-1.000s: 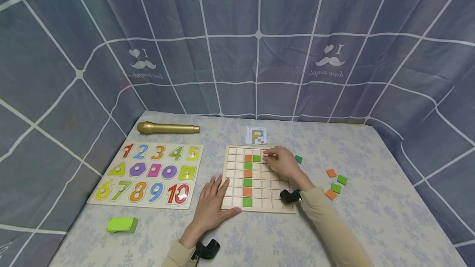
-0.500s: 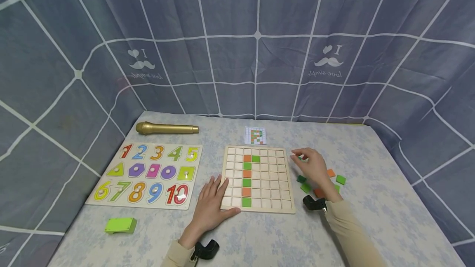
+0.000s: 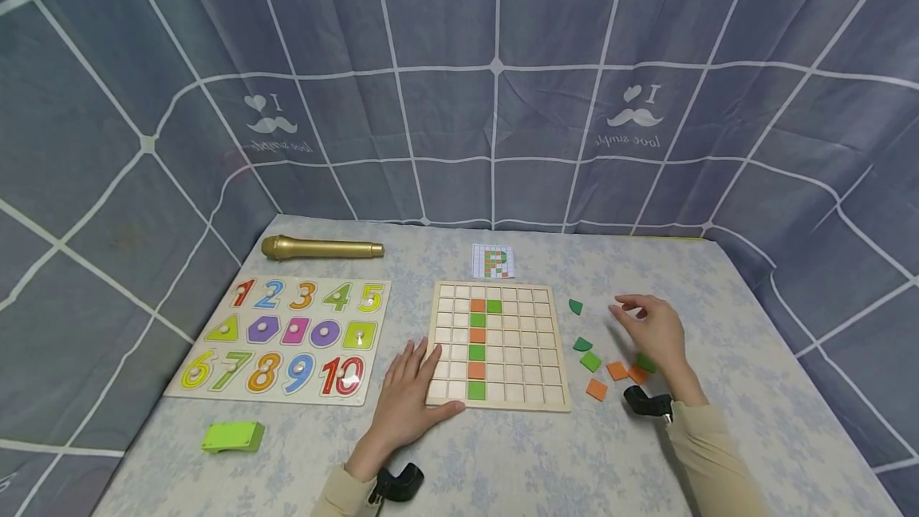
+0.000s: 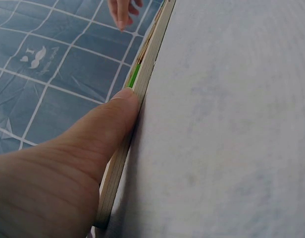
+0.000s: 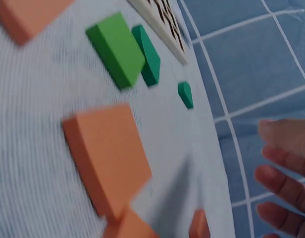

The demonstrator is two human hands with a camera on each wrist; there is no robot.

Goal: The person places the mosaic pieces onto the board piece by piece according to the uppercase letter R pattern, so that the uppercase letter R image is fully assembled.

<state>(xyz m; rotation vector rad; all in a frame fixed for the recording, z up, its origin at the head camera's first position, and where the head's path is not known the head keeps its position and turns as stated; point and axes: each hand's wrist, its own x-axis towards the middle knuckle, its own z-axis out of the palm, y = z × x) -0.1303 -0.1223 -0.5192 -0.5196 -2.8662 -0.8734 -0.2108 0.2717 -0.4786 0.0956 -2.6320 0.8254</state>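
My left hand (image 3: 405, 401) lies with straight fingers over the left edge of a wooden grid board (image 3: 527, 357); its thumb (image 4: 124, 106) presses on the near edge. A column of alternating orange and green square tiles stands in the board, with one green tile (image 3: 494, 306) beside the top one. To the right of the board my right hand (image 3: 656, 337) hovers above loose tiles, fingers loosely bent and nothing visible in them. Below it lie orange tiles (image 3: 617, 371) and a green tile (image 3: 645, 362), partly covered by the hand. Another green square tile (image 5: 116, 50) lies nearer the board.
Two dark green quarter-round pieces (image 3: 582, 344) lie right of the board. A small card (image 3: 492, 261) with a coloured grid pattern is behind it. On the left are a number-and-shape puzzle (image 3: 287, 341), a gold microphone (image 3: 323, 248) and a green block (image 3: 233, 436). Curtains surround the table.
My right hand has moved from the board's top row rightward to over the loose tiles, uncovering the board's right side. The left hand has stayed in place.
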